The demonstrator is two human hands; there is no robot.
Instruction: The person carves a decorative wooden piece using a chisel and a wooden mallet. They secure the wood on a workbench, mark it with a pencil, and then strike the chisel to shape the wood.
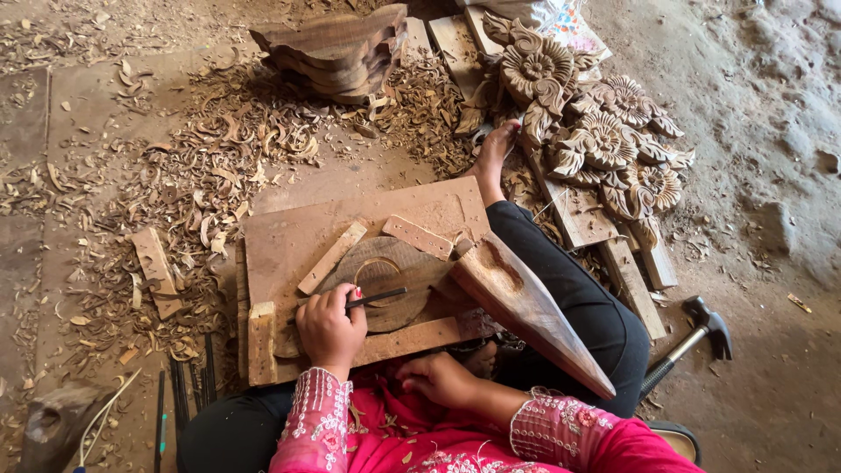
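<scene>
My left hand (331, 328) is shut on a thin dark carving tool (378, 298), whose tip rests on a round wooden disc (385, 278). The disc lies on a flat wooden board (293, 232), framed by wooden strips (331, 257) nailed around it. A curved line is cut into the disc. My right hand (438, 378) rests on my pink-clad lap just below the board's near edge, with its fingers curled and nothing seen in it. A long wedge-shaped block of wood (526, 307) leans across my right leg beside the board.
Carved wooden flowers (604, 140) lie on planks at the upper right, past my bare foot (495, 153). A hammer (692, 337) lies on the ground at right. Several thin tools (188, 385) lie at lower left. Stacked curved wood pieces (337, 48) and shavings (193, 175) cover the far floor.
</scene>
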